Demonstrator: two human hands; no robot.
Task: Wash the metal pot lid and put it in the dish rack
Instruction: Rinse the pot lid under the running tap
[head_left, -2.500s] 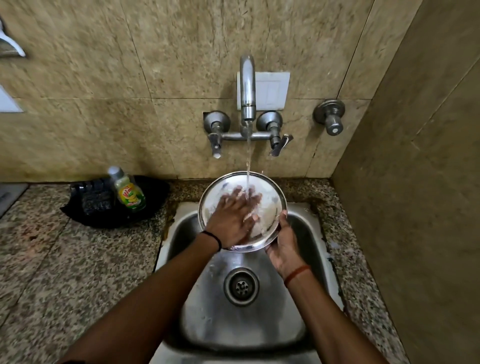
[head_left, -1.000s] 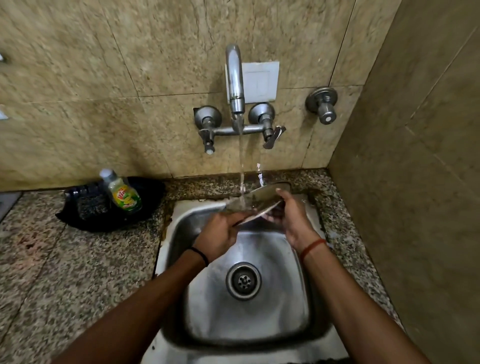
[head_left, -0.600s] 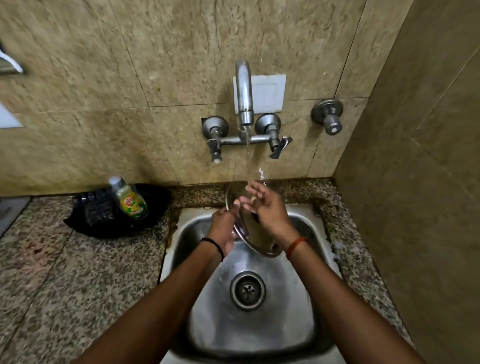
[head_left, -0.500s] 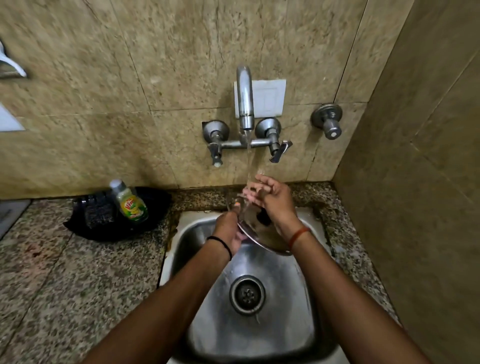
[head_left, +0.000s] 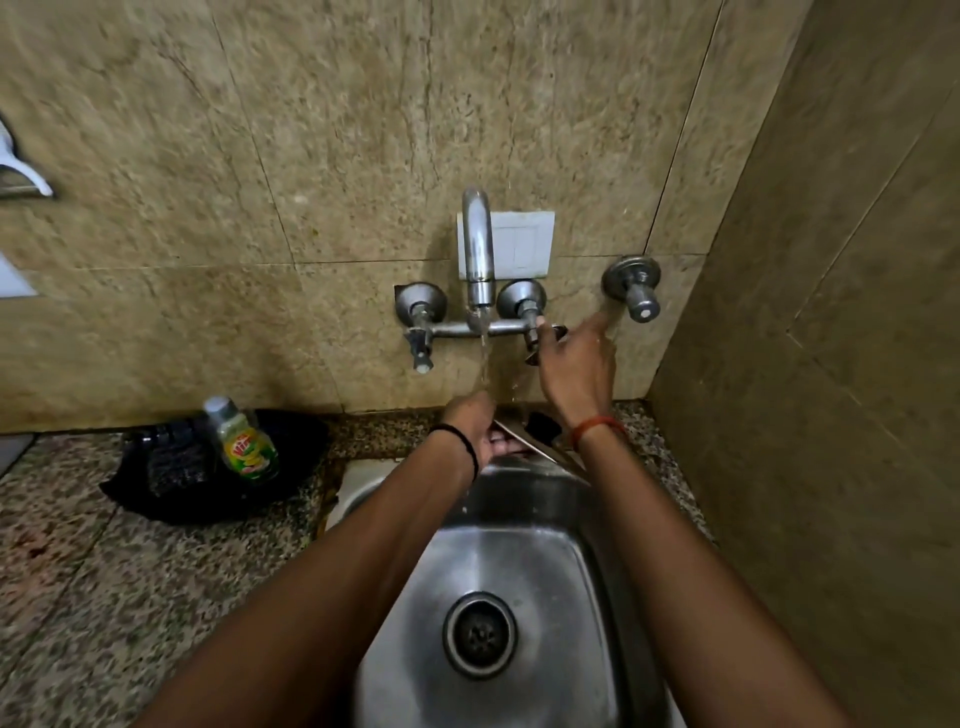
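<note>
Water runs from the wall tap (head_left: 479, 249) onto the left hand (head_left: 470, 423), whose fingers are curled around the near edge of the metal pot lid (head_left: 537, 448), held tilted above the back of the steel sink (head_left: 524, 566) with most of it hidden behind the forearms. Right hand (head_left: 574, 364) is raised at the right tap lever (head_left: 540, 343), fingers spread, fingertips touching it; whether they grip it is unclear. Dish soap bottle (head_left: 244, 441) stands on a black cloth (head_left: 208, 488) on the speckled counter (head_left: 104, 571), left of the sink.
</note>
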